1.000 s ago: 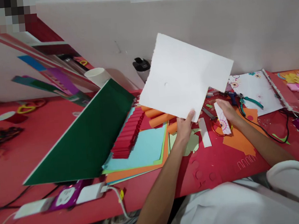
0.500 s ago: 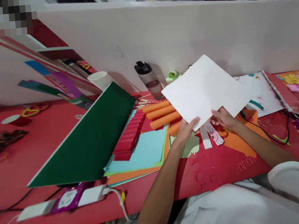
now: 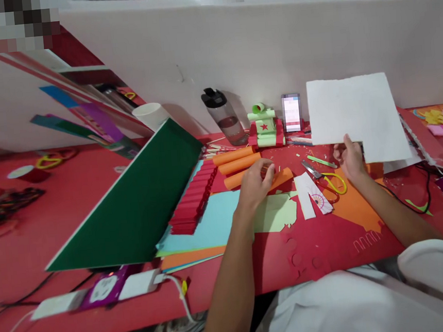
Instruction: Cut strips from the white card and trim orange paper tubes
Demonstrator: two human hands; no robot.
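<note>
My right hand [image 3: 351,161] grips a white sheet of card [image 3: 352,110] by its lower edge, thumb in front; a corner is cut out of the sheet. It is held up over the right part of the table. Over the orange paper rolls [image 3: 240,163] is my left hand [image 3: 257,181], its fingers curved and apart with nothing seen in them. Whether it touches a roll I cannot tell. Between the hands lie yellow-handled scissors [image 3: 329,178], a green cutter [image 3: 322,162] and white paper strips [image 3: 312,194]. Pale green paper [image 3: 274,213] lies below my left hand.
A green board [image 3: 132,205] leans at the left beside pleated red paper [image 3: 193,199] and blue sheets [image 3: 220,212]. A bottle [image 3: 225,116], a green paper model [image 3: 265,126] and a phone [image 3: 292,112] stand along the white partition [image 3: 234,51]. A power strip [image 3: 106,289] lies at the front left.
My left hand has let go of the white card and moved left to the orange rolls. My right hand has carried the card right, turning it and uncovering the phone, paper model and scissors.
</note>
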